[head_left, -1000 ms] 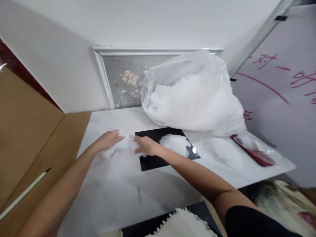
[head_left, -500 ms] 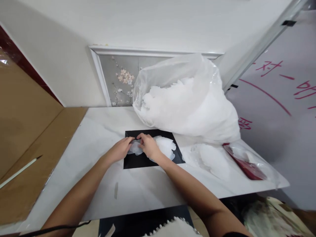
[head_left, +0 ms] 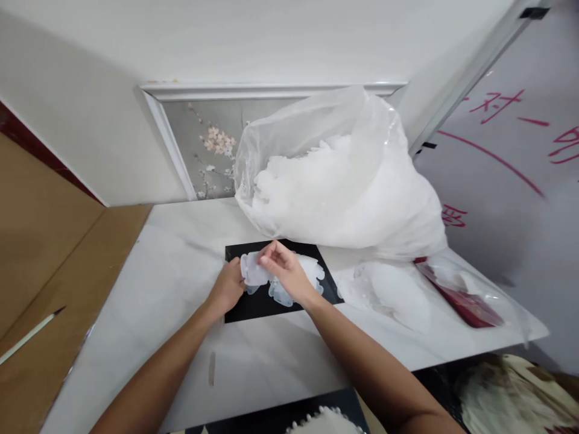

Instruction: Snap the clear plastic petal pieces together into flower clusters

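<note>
Now both hands [head_left: 260, 280] have lifted, seemingly pinching one translucent petal [head_left: 254, 272] above the black sheet [head_left: 271, 304].

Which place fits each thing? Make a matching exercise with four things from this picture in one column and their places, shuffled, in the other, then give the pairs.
Things:
1. big clear plastic bag
2. black mat
3. thin white piece
4. pencil

Places:
A. on the brown board at far left
B. pinched between left hand and right hand
C. flat on the white table, under the hands
D. at the back of the table, in front of the flower picture

Pairs: 1-D, 2-C, 3-B, 4-A
</note>
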Motion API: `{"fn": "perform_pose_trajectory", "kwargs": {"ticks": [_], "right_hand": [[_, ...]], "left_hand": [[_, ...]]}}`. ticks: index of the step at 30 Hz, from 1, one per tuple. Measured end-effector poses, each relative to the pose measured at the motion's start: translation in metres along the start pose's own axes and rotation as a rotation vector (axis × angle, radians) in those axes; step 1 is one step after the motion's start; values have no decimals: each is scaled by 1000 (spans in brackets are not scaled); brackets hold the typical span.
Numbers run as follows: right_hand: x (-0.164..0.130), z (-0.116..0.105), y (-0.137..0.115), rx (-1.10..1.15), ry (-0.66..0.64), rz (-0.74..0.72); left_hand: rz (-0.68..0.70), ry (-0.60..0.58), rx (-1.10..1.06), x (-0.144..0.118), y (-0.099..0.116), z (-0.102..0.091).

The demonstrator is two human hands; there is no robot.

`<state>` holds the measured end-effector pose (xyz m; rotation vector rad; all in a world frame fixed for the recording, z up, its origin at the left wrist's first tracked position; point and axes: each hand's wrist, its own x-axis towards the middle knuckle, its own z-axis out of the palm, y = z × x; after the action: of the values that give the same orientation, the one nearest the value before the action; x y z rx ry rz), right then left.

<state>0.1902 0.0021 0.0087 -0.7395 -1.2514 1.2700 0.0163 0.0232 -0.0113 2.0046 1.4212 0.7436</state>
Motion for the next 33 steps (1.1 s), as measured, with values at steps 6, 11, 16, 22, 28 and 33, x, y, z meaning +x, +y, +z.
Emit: {"fn": "perform_pose_trajectory", "kwargs": {"ticks": [6, 11, 16, 22, 28, 33], "right_hand": [[0, 4, 10, 81, 68, 86], [2, 3, 16, 52, 122, 121], [2, 0, 22, 175, 136, 165], [0, 1, 20, 155, 13, 103], [-3, -1, 14, -277, 57, -60], [-3, -8, 3, -416, 211, -198]], "left_hand": [[-314, 92, -594, -9, 7, -22], [-472, 37, -904, -9, 12, -34], [-430, -53, -1053, -6, 10, -46], [-435, -93, -1125, -7, 8, -52], [-379, -168, -1151, -8, 1, -52], [-326, -256, -1129, -10, -3, -51]]}}
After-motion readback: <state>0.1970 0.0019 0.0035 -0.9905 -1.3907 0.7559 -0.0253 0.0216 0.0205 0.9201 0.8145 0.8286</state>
